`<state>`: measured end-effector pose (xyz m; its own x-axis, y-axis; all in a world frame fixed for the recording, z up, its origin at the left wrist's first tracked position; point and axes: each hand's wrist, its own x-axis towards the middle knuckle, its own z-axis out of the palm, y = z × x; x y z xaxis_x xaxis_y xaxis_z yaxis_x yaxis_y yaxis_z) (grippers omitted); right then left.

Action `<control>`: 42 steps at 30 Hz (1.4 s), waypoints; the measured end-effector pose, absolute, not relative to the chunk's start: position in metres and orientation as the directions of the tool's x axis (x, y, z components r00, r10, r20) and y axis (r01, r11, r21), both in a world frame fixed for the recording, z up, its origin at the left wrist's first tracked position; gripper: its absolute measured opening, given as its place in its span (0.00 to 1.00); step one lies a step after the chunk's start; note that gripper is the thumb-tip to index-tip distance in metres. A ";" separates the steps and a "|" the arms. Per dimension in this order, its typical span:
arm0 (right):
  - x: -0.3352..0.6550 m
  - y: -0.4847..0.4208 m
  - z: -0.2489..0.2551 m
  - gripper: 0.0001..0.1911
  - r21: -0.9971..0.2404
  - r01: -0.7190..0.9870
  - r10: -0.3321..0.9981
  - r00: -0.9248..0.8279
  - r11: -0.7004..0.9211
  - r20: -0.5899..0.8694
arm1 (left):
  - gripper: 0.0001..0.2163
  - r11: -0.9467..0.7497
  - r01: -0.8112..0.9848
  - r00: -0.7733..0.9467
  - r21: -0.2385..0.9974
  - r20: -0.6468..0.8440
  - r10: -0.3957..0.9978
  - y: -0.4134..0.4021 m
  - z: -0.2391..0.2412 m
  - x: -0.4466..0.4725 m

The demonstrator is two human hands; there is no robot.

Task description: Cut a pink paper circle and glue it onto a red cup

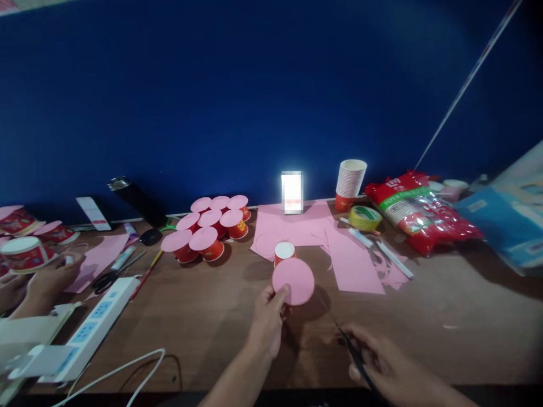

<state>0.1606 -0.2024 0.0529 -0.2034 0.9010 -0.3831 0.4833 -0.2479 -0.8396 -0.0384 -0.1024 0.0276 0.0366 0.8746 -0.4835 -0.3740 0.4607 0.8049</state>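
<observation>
My left hand (271, 314) pinches a round pink paper disc (293, 281) between thumb and fingers, holding it above the table. Just behind the disc, an upturned red-and-white paper cup (284, 251) is partly covered by it. To the right and nearer to me, my right hand (371, 356) is closed around what look like dark scissors (355, 351). Their thin tip points up and left toward the disc, apart from it; motion blurs the blades. Several red cups topped with pink discs (207, 238) stand in a cluster at left of centre.
Pink sheets (356, 260) and paper scraps lie behind my hands. Along the back stand a cup stack (351, 181), yellow tape (365, 218), a red bag (419, 212) and a black bottle (138, 200). A power strip (95, 328) and another person's hands (55, 277) are left.
</observation>
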 end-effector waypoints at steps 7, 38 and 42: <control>0.155 -0.194 0.059 0.13 -0.874 0.438 0.893 -0.278 -0.209 -0.353 | 0.19 0.443 -0.339 0.050 0.830 -0.455 0.889 -0.102 0.030 -0.035; 0.143 -0.184 0.050 0.11 -0.918 0.300 0.885 -0.308 -0.259 -0.350 | 0.16 0.438 -0.255 0.070 0.862 -0.435 0.898 -0.108 0.016 -0.027; 0.141 -0.184 0.051 0.14 -0.921 0.253 0.879 -0.306 -0.297 -0.367 | 0.16 0.439 -0.267 0.075 0.858 -0.436 0.897 -0.107 0.013 -0.027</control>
